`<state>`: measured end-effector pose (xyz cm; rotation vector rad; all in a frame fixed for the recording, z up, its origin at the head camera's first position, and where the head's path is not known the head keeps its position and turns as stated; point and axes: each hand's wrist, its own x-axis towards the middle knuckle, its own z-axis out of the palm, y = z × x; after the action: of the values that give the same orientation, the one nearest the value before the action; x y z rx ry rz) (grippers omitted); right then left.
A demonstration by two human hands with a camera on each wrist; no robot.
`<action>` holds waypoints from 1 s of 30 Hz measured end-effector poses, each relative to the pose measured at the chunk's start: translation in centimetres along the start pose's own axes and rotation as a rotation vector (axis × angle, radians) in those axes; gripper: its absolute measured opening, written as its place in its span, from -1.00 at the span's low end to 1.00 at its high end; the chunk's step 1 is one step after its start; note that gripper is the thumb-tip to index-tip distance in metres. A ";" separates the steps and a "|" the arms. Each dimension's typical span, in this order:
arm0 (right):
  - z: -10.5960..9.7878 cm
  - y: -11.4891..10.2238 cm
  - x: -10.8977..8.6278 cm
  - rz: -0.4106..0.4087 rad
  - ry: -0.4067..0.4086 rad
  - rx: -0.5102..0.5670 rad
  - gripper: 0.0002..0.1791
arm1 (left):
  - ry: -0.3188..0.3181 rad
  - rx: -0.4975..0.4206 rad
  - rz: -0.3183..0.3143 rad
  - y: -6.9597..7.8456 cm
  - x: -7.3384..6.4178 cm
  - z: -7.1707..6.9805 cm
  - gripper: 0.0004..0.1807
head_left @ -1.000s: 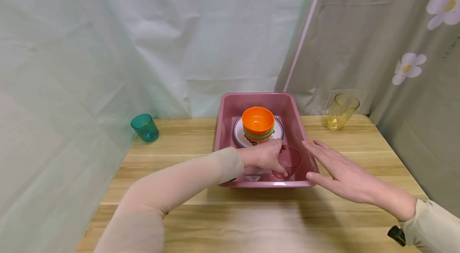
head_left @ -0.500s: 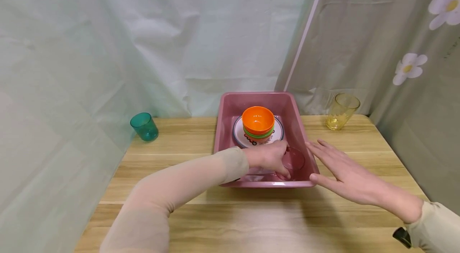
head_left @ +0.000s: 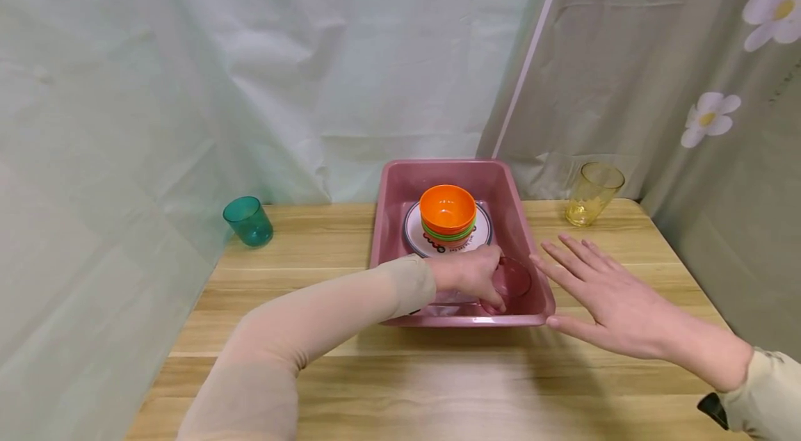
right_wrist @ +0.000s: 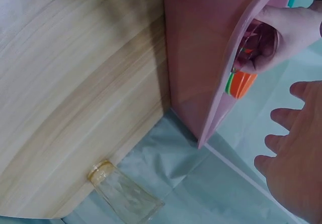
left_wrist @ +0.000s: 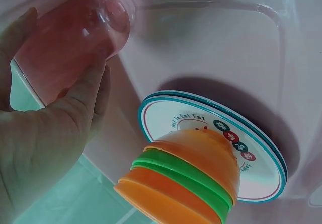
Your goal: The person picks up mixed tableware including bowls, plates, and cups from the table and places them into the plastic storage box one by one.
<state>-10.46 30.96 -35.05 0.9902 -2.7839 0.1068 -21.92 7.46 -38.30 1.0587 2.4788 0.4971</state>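
Inside the pink basin (head_left: 522,232), my left hand (head_left: 472,274) holds a clear reddish glass (head_left: 514,277) near the front right corner. In the left wrist view the thumb and fingers go round the sides of the glass (left_wrist: 75,38), whose base is near the basin floor. Behind that hand, stacked orange and green bowls (head_left: 448,210) sit on white plates (head_left: 413,232) with a dark rim. My right hand (head_left: 616,302) hovers beside the basin's right wall with its fingers spread and holds nothing.
A teal glass (head_left: 249,222) stands at the back left of the wooden table (head_left: 300,350). At the back right is a tall yellowish glass (head_left: 593,194). Pale curtains (head_left: 375,65) close off the back and both sides.
My left hand has shifted the reddish glass a little to the right, toward the basin's corner. The right hand has drawn slightly right, its fingers now more spread.
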 end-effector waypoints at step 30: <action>0.9 -0.3 -0.1 0.008 0.015 0.025 -0.11 | -0.100 -0.074 0.008 -0.8 -1.6 -1.1 0.19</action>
<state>-10.29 30.65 -35.91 0.9803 -2.7793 0.1504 -21.92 5.57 -37.36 1.0392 2.3519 0.5218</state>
